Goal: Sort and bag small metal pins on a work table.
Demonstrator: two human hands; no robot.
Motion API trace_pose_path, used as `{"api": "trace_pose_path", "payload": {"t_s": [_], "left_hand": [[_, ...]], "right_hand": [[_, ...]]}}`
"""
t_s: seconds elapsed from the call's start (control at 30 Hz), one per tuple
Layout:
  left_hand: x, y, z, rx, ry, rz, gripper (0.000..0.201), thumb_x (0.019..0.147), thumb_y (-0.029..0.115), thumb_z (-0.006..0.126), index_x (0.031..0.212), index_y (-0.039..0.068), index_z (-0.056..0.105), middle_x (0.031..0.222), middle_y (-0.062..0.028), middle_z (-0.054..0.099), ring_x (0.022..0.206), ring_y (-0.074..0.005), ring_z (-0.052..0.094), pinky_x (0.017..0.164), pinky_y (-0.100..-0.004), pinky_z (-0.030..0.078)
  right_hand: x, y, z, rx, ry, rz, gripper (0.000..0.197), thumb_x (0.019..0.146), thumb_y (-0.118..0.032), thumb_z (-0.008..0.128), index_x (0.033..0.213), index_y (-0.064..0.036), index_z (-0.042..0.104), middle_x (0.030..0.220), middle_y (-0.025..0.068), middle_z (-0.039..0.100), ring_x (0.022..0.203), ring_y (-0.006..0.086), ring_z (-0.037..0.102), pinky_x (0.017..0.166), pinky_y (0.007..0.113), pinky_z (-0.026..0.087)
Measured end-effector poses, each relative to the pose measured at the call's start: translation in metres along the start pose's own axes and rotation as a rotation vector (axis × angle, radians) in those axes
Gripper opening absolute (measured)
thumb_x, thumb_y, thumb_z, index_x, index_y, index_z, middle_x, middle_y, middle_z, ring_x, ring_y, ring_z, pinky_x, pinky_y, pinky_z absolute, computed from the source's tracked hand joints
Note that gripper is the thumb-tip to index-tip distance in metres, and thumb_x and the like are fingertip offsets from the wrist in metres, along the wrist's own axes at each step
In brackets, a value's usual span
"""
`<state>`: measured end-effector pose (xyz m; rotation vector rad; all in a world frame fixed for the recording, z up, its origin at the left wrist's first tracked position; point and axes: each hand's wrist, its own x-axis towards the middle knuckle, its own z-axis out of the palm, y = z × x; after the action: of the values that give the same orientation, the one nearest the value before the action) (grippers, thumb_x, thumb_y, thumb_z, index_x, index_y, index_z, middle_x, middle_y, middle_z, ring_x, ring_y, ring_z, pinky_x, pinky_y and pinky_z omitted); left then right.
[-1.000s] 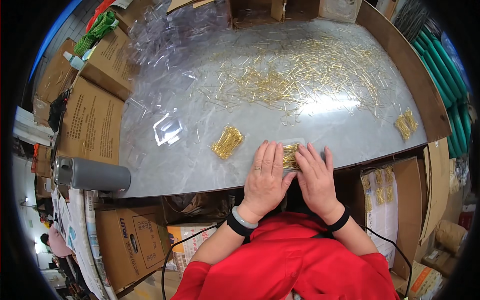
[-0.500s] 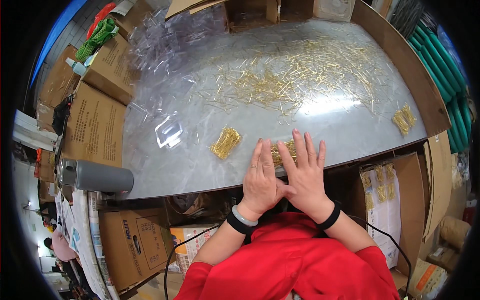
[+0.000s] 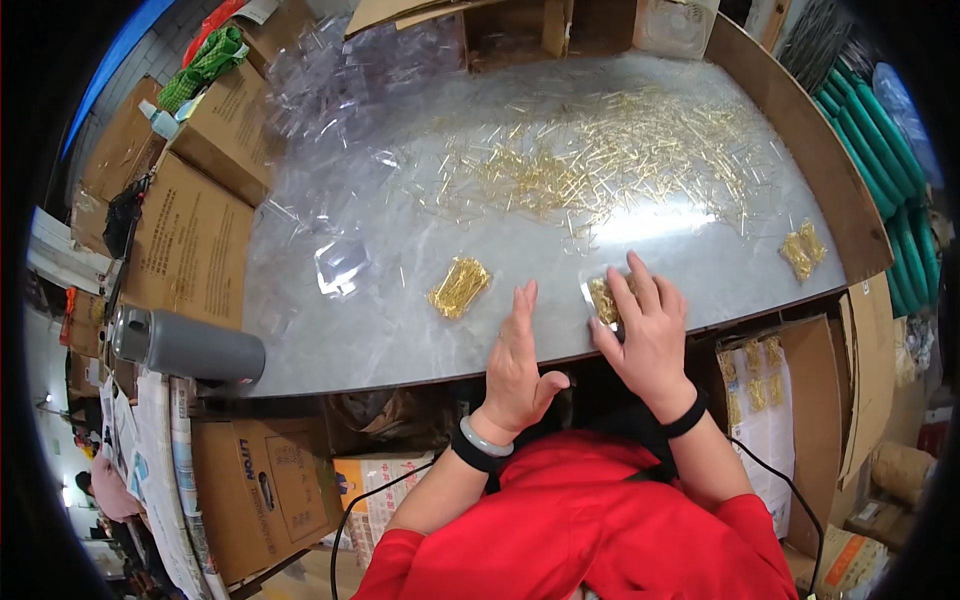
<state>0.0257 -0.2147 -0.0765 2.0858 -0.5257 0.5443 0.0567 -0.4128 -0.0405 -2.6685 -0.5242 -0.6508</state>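
At the far left we see a grey cylindrical metal flask (image 3: 190, 347) lying on its side at the edge of the pale grey counter (image 3: 400, 330), beside flattened brown cardboard cartons (image 3: 185, 240), likely parked there to keep the middle free. A little further in lies a small clear plastic bag (image 3: 342, 265), flat and apparently unfilled, and next to it a small packet of gold-coloured metal pins (image 3: 460, 287), set apart from the loose stock as though finished.

Our left hand (image 3: 518, 365) stands edge-on just at the near rim of the counter, fingers straight and together, thumb out, holding nothing; it sits near the packet under the other hand without touching it. Our right hand (image 3: 645, 325) lies palm-down on a second clear packet of gold pins (image 3: 603, 298), fingers spread, pressing it flat against the counter near the front edge, probably to level the pins and keep them from sliding. Its grip is a flat press, not a pinch.

Beyond the hands, a wide scatter of loose gold pins (image 3: 610, 160) covers the back of the counter, within reach. At the far right edge rests another small bundle of gold pins (image 3: 803, 250), well apart from the rest.
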Motion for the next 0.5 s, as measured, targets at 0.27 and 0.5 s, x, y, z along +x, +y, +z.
{"api": "trace_pose_path", "payload": {"t_s": [0.27,0.5], "left_hand": [[0.004,0.005,-0.003,0.114,-0.046,-0.018,0.09,0.099,0.055,0.054,0.154,-0.01,0.024,0.153,-0.0309,0.038,0.136,-0.0468,0.044,0.112,-0.0486,0.037],[0.019,0.013,0.004,0.143,-0.09,-0.075,0.078,0.095,0.028,0.068,0.154,-0.007,0.029,0.153,-0.029,0.039,0.142,-0.0457,0.038,0.116,-0.0475,0.033]], "right_hand": [[-0.011,-0.008,-0.003,-0.02,0.001,0.052,0.06,0.084,-0.032,0.072,0.136,-0.0054,0.06,0.149,0.0154,0.049,0.121,0.0364,0.048,0.102,0.048,0.037],[-0.01,-0.007,-0.001,-0.018,-0.121,0.001,0.067,0.084,-0.027,0.07,0.144,-0.0048,0.051,0.157,0.0183,0.039,0.14,0.0429,0.035,0.116,0.051,0.027]]}}
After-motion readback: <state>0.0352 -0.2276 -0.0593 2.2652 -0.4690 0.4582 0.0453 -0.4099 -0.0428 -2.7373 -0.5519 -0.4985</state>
